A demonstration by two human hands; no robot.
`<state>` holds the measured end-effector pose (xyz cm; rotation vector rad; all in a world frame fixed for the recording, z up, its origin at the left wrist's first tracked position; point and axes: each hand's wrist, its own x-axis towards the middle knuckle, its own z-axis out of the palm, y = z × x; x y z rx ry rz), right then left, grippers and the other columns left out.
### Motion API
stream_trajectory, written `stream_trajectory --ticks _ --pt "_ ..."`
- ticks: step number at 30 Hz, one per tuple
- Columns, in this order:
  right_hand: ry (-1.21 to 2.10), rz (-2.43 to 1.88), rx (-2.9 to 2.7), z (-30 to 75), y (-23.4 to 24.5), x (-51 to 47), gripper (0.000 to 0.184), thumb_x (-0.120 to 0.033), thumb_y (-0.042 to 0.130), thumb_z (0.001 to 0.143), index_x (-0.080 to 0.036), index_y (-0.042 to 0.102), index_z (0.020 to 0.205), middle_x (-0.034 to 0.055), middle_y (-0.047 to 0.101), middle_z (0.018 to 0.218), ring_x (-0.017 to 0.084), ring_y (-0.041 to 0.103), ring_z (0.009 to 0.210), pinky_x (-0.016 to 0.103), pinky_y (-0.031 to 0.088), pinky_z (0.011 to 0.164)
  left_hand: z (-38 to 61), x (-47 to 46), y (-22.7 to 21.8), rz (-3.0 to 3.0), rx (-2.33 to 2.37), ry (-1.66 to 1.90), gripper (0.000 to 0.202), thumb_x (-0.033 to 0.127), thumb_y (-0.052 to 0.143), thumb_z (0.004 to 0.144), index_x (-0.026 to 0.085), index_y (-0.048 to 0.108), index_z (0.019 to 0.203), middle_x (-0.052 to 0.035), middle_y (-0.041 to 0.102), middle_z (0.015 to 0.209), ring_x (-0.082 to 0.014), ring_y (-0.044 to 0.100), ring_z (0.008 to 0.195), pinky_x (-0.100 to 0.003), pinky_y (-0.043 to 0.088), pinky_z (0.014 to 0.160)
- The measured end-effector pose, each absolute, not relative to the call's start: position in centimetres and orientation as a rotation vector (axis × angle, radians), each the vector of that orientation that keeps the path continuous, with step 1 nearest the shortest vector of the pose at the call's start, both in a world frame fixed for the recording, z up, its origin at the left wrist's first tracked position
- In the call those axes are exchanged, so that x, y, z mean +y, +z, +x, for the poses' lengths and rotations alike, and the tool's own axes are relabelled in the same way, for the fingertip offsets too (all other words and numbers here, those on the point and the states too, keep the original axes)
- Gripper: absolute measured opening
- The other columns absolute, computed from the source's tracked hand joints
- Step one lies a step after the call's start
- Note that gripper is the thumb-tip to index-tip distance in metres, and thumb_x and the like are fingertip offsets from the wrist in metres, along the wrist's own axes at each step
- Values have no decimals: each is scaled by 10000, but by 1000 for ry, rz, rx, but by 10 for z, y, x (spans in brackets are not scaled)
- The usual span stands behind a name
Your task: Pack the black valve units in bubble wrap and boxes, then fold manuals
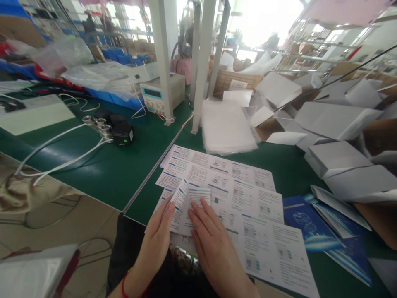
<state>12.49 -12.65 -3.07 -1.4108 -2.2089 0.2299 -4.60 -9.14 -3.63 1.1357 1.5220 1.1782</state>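
A printed leaflet (182, 209), partly folded, lies at the front edge of the green table. My left hand (157, 236) grips its raised left panel between thumb and fingers. Flat on the right panel rests my right hand (214, 238), fingers stretched out and holding nothing. Under and beside the leaflet, several unfolded printed sheets (257, 207) overlap in a fan. Blue folded booklets (305, 223) lie to the right of them.
Clear plastic bags (228, 128) lie behind the sheets. White boxes (338, 118) pile up at right. Black devices with cables (122, 131) sit at left, near a bench instrument (153, 97). Metal posts (203, 62) rise from the table (130, 165).
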Motion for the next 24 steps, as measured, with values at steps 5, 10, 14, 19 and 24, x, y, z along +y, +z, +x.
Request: stream_trajectory --ticks 5,10,14,19,24 --pt "251 -1366 -2173 125 -36 -126 511 14 481 944 -99 591 1430 125 569 1516 306 415 1494 531 492 1156 -49 -89 -20 1240 1481 1165 466 554 613 930 170 775 1139 -93 768 1259 -310 693 1238 -424 551 1094" --pt "262 -1377 -2190 125 -39 -126 516 1 484 953 -110 578 1447 118 559 1528 308 406 1499 528 484 1165 -52 -87 -14 1241 1524 1185 430 547 634 909 181 793 1068 -82 802 1163 -314 726 1172 -425 575 1062" --pt "223 -1373 -2212 125 -40 -126 500 12 462 952 -95 594 1423 128 563 1522 318 412 1495 545 498 1147 -51 -87 -11 1223 1520 1149 466 559 621 894 153 786 1052 -99 795 1181 -322 723 1176 -429 550 1092" --pt "234 -1372 -2198 123 -40 -127 558 45 479 911 -108 582 1437 131 566 1518 325 420 1490 568 493 1148 -48 -86 -6 1264 1449 1142 480 567 595 917 164 780 1102 -94 788 1202 -325 707 1203 -429 542 1103" --pt "222 -1376 -2214 123 -39 -127 552 27 482 925 -112 566 1453 134 564 1519 322 415 1493 565 498 1144 -48 -88 -10 1286 1458 1160 452 535 585 936 169 779 1116 -89 783 1215 -318 706 1207 -426 553 1095"
